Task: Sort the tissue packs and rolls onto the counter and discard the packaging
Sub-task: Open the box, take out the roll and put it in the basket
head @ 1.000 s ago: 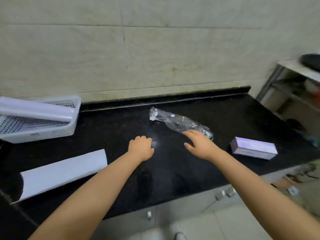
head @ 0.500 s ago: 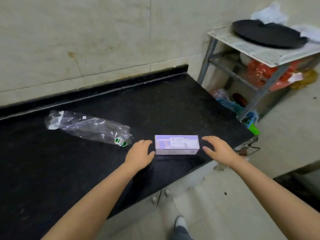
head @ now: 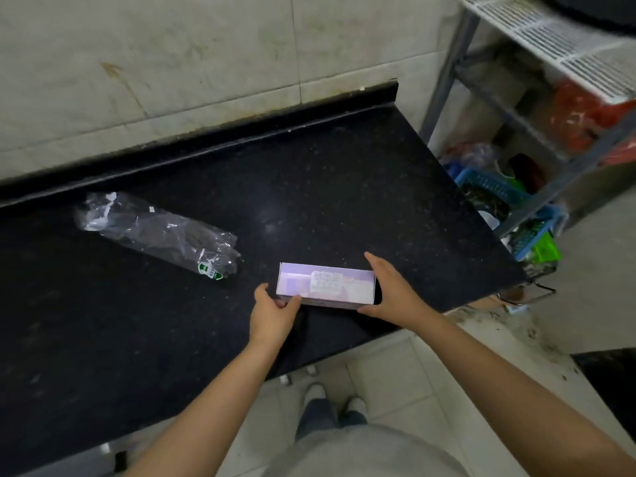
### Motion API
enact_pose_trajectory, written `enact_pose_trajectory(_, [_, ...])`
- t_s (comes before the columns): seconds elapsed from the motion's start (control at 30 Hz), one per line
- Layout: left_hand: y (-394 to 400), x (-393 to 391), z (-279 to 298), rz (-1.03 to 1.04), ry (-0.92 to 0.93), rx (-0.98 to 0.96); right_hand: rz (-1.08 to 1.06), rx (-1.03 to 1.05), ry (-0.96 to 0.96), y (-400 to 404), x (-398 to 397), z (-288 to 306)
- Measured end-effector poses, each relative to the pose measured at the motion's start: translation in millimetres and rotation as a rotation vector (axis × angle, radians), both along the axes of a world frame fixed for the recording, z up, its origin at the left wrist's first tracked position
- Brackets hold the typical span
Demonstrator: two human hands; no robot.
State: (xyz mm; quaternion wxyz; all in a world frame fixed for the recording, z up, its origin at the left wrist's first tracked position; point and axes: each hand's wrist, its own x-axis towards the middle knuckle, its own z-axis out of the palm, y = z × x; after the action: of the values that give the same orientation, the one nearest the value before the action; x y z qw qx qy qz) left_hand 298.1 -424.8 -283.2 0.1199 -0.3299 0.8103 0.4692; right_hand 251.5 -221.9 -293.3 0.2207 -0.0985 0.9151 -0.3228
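Note:
A pale purple tissue box (head: 325, 284) lies flat near the front right of the black counter (head: 309, 173). My left hand (head: 273, 309) grips its left end, thumb on the front edge. My right hand (head: 394, 294) cups its right end, fingers along the side. An empty clear plastic wrapper (head: 156, 232) with a green label lies crumpled to the left of the box, apart from both hands.
A grey metal rack (head: 537, 108) with a white grid shelf stands right of the counter's end. Beneath it sit a blue basket (head: 495, 191) and red bags (head: 585, 122). The tiled wall backs the counter. My feet show on the tiled floor below.
My view swung right, away from the white basket and the plastic wrapper. Both hands moved from beside the wrapper to the purple box and closed on its two ends.

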Motion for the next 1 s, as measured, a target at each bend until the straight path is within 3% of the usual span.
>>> enact_pose_trajectory(0.23, [35,-9,13,0.427,0.018,0.515,-0.044,-0.127,0.189,-8,6,-3])
enact_pose_trajectory(0.33, [40,-10,20,0.534,0.112,0.628,-0.027,-0.185,0.366,-13,21,9])
enact_pose_trajectory(0.43, [37,-13,24,0.636,0.214,0.719,0.1,-0.094,0.491,-20,33,15])
enact_pose_trajectory(0.63, [14,2,17,0.848,0.257,0.645,0.305,-0.155,0.673,-55,40,14])
enact_pose_trajectory(0.77, [-35,33,15,0.919,0.341,0.593,0.515,-0.206,0.597,-81,55,13])
enact_pose_trajectory(1.0, [-150,138,33,0.435,0.431,0.139,0.427,-0.248,0.285,-150,74,24])
